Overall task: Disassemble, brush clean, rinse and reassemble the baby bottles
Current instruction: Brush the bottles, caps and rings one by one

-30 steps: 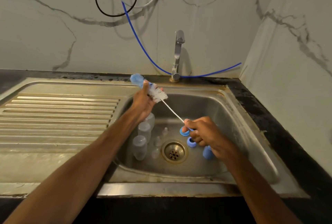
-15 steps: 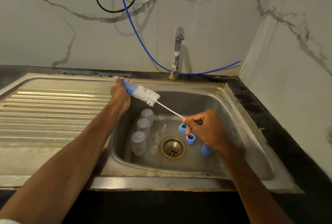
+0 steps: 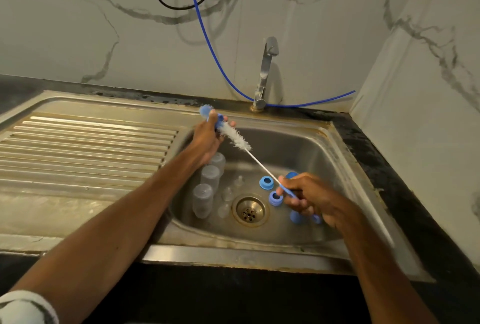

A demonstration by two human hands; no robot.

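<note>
While both hands hold the bottle brush (image 3: 241, 142) up over the sink (image 3: 259, 251), nothing is being scrubbed yet. The left hand (image 3: 205, 139) has its fingers curled round the fluffy end, close to the blue tip. The right hand (image 3: 317, 199) pinches the thin blue handle, fingers bent tight on it.

The bottles (image 3: 210, 177) sit in a row of three along the left wall of the sink, right under the left hand. The clear teats (image 3: 228, 194) lie between the bottles and the drain (image 3: 248, 210). Two blue rings (image 3: 266, 182) and a blue cap (image 3: 296, 217) lie on the right side of the drain, under the right hand.

What could go wrong? The wire in the middle of the brush looks thin (I think it bends easily), so pulling hard from both ends might kink it. If the left hand lets go fast, the bristles could spring and flick drops. A hand dropping low could knock the bottles into each other, since they stand so close.

Room looks best at the back of the sink, below the tap (image 3: 267, 69). The draining board (image 3: 91, 147) on the left is wide and flat, good for putting washed parts. The dark worktop (image 3: 389, 181) on the right edge is narrow, with the wall close by.
</note>
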